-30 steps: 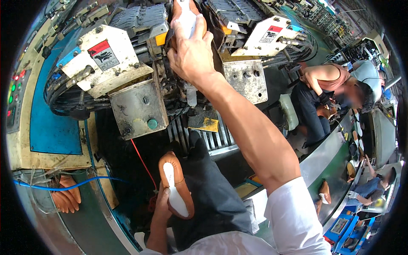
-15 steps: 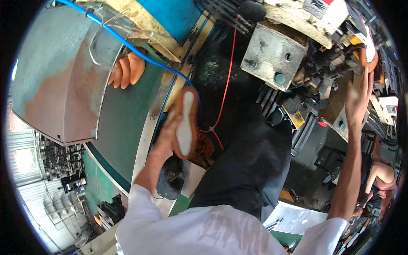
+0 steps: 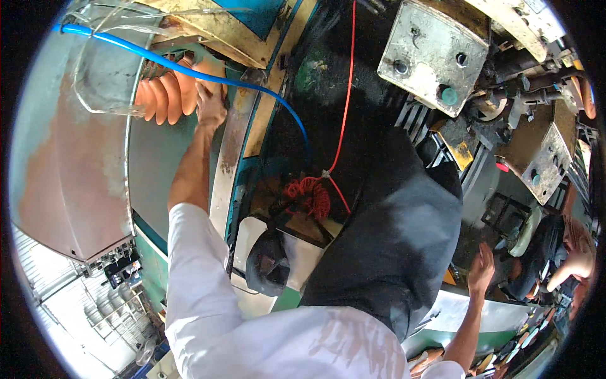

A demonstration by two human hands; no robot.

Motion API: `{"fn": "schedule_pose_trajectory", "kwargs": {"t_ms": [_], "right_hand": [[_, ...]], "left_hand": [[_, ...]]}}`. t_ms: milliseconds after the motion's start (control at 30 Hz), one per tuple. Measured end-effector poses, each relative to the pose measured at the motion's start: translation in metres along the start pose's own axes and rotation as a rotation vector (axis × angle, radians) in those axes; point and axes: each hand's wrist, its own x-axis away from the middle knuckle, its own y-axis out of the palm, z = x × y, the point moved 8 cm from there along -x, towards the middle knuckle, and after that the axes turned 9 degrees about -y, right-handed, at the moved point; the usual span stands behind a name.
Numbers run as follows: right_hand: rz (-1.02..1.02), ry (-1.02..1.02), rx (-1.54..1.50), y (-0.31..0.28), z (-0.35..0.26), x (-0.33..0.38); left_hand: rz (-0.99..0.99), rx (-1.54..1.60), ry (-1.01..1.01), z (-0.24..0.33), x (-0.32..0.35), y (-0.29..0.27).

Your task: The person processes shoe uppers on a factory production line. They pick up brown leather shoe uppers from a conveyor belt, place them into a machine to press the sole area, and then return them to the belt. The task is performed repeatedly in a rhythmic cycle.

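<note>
Left grip (image 3: 212, 108) at one tan shoe (image 3: 209, 66)

Found at lower left a pale ribbed wall or roof (image 3: 31, 256) in strong glare, above it a worn grey-and-brown cover (image 3: 72, 189) beside a dark green worktop (image 3: 151, 164), at centre a dark stained floor (image 3: 328, 120), and right of that a slatted metal grating (image 3: 415, 118).

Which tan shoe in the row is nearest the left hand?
The tan shoe at the row's right end: the left hand is at its lower end, while the other shoes line up farther left.
</note>
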Motion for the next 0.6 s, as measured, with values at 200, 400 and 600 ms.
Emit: {"fn": "schedule_pose_trajectory", "kwargs": {"t_ms": [200, 400, 600], "right_hand": [[-0.001, 0.294, 0.039, -0.012, 0.045, 0.088], [0.17, 0.387, -0.051, -0.017, 0.036, 0.156], [0.232, 0.456, -0.207, 0.026, 0.053, 0.227]], "left_hand": [[-0.003, -0.469, 0.236, -0.013, -0.037, 0.018], [-0.245, -0.414, 0.201, 0.001, 0.005, 0.008], [-0.361, -0.018, 0.955, 0.194, 0.236, -0.071]]}}
